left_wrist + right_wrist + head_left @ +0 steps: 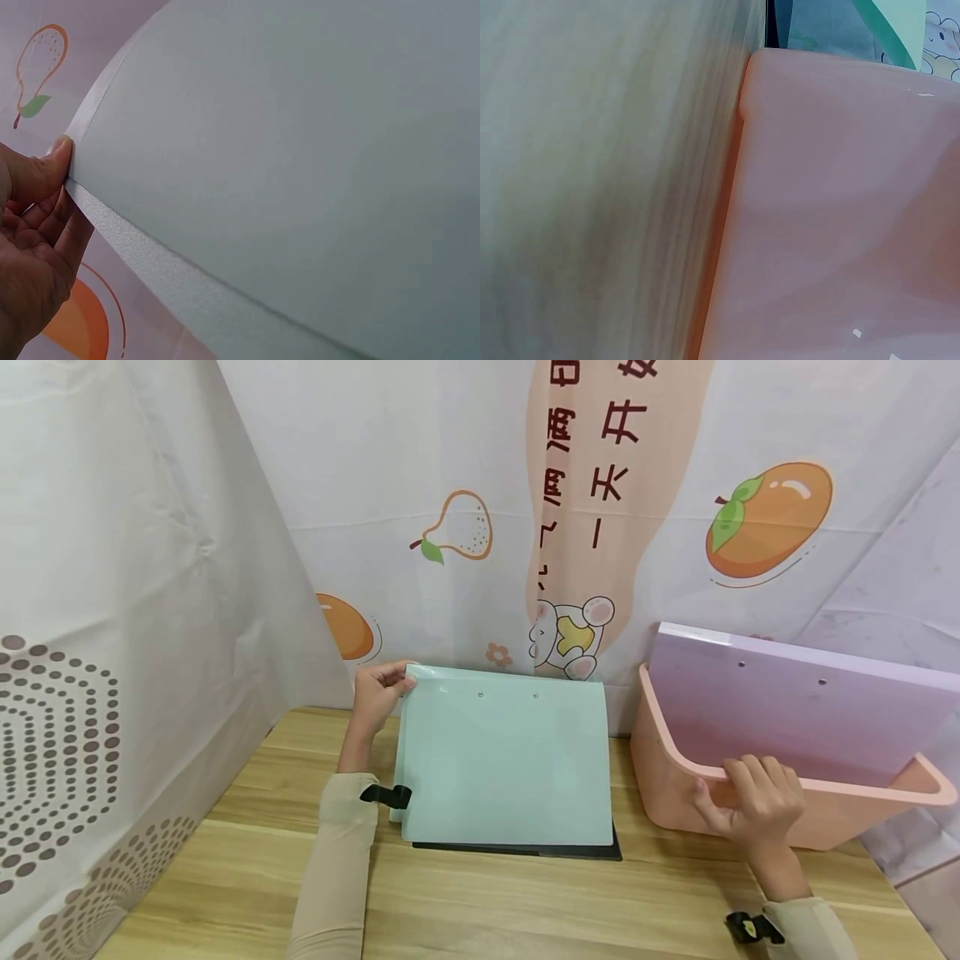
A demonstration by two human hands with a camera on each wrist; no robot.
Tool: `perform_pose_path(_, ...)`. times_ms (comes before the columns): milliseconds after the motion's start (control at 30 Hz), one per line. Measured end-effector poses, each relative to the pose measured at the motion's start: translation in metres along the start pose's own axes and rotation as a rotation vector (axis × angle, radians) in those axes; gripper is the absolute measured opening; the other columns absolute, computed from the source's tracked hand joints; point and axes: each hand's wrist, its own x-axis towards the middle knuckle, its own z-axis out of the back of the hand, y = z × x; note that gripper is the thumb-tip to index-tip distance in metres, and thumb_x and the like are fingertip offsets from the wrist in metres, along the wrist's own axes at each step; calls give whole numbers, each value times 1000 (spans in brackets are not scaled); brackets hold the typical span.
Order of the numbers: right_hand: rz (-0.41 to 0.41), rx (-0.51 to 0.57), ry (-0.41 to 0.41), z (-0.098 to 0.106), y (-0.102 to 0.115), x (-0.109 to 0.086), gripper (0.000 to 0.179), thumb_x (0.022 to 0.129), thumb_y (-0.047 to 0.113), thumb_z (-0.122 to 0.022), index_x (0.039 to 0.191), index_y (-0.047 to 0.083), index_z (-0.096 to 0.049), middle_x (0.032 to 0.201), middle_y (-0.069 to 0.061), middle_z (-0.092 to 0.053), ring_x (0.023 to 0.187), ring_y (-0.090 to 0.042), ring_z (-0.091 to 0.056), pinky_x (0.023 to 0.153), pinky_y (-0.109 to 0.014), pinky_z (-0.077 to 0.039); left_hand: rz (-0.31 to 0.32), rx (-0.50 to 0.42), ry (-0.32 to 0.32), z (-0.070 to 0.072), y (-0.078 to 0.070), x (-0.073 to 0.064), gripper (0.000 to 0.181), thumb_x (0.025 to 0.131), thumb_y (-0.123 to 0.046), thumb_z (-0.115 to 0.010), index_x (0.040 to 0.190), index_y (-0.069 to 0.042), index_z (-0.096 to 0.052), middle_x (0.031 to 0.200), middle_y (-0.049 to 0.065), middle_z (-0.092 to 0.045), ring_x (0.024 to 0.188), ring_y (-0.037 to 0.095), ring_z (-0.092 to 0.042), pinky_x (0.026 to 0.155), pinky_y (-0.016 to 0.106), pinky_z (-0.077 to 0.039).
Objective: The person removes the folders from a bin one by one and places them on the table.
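My left hand (pixel 377 697) pinches the top left corner of a mint-green file folder (pixel 510 760), thumb in front and fingers behind. Two small rivets show near the folder's top edge. In the left wrist view the left hand (pixel 34 247) holds the corner where two layers of the folder (pixel 262 150) part slightly. On the right, my right hand (pixel 761 802) grips the front rim of a pink plastic bin (pixel 663 785), fingers curled over it. A purple file folder (pixel 787 718) stands inside this bin. The right wrist view shows the bin's wall (pixel 840 187), but not the hand.
A dark flat thing (pixel 517 850) peeks out from under the green folder's lower edge. The wood-grain table (pixel 480 902) carries everything. Behind it hangs a printed curtain (pixel 450 443) with fruit and writing, and a white cloth (pixel 150 568) hangs at the left.
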Motion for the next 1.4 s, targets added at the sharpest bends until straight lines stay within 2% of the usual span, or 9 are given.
perform_pose_path(167, 0, -1, -2, 0, 0, -1, 60, 87, 50, -57, 57, -2, -46, 50, -16, -40, 45, -37, -30, 47, -45, -17, 26, 4, 4, 0, 2, -1, 20, 88, 10, -72, 108, 13, -74, 89, 26, -73, 67, 5, -65, 64, 17, -58)
perform_pose_path(500, -4, -2, 4, 1, 0, -1, 60, 87, 49, -57, 57, -2, -46, 50, -16, -40, 45, -37, -30, 47, -46, -18, 24, 30, 10, 1, 5, -1, 22, 90, 8, -71, 111, 13, -73, 96, 35, -71, 69, 4, -64, 65, 16, -57)
perform_pose_path(833, -5, -3, 5, 1, 1, 0, 61, 87, 50, -57, 57, -2, -46, 50, -17, -40, 45, -37, -30, 47, -47, -18, 43, 37, 3, 0, 6, -1, 21, 89, 9, -72, 110, 11, -74, 89, 25, -73, 68, 6, -63, 63, 16, -55)
perform_pose_path(1400, -11, -3, 1, 0, 1, -2, 61, 87, 50, -58, 58, -2, -47, 51, -18, -42, 45, -38, -31, 48, -47, -18, 48, 36, -4, 0, 5, -1, 20, 88, 9, -72, 109, 12, -74, 90, 25, -73, 68, 5, -62, 62, 16, -54)
